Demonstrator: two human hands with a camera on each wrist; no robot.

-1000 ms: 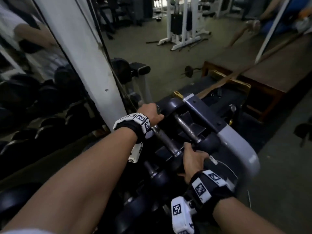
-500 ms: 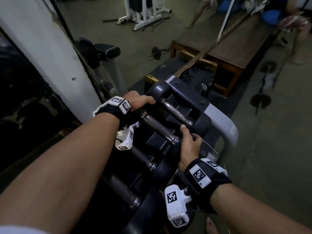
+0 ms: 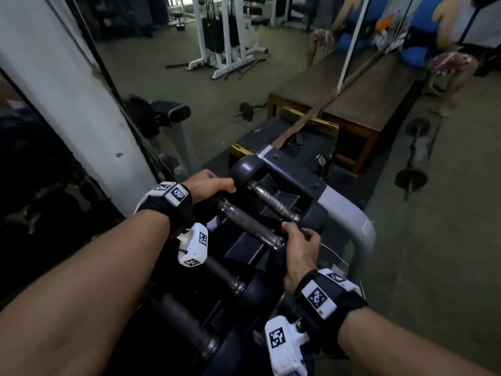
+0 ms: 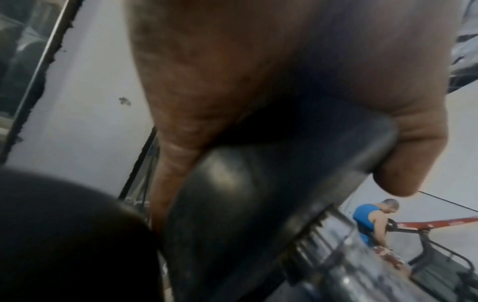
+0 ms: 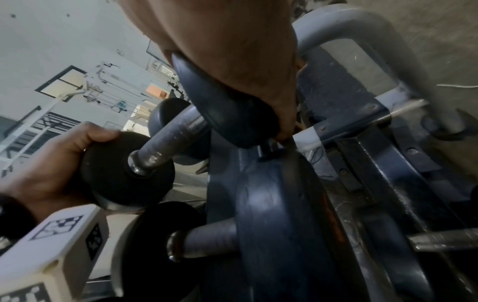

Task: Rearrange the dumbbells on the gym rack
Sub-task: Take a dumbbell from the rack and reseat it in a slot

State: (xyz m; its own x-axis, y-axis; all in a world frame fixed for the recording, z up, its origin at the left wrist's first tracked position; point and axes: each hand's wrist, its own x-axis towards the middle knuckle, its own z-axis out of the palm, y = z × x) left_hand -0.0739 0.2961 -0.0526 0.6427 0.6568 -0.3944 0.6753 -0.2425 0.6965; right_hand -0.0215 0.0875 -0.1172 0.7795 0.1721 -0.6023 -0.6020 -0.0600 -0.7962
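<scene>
The dumbbell (image 3: 250, 225) in hand lies across the top tier of the rack (image 3: 349, 213), second in from its far end, and the person has it by both heads rather than by the bar. The left hand (image 3: 208, 185) is curled over the head on the wall side, thumb and fingers wrapped round its rim; the right hand (image 3: 299, 246) cups the head at the rack's front edge, fingers hooked down over it. My guess is that gripping the ends suits a heavy piece that has to be lifted or shuffled level out of its cradle.

Just beyond it, at the rack's far end, a second dumbbell (image 3: 273, 200) sits in its own saddle, untouched. Nearer the person, more dumbbells (image 3: 225, 275) fill the next places along the same tier, one to each slot. Whether the held one rests on the rack or hangs just clear I cannot tell. Past the far end stands a wooden bench (image 3: 360, 104).
</scene>
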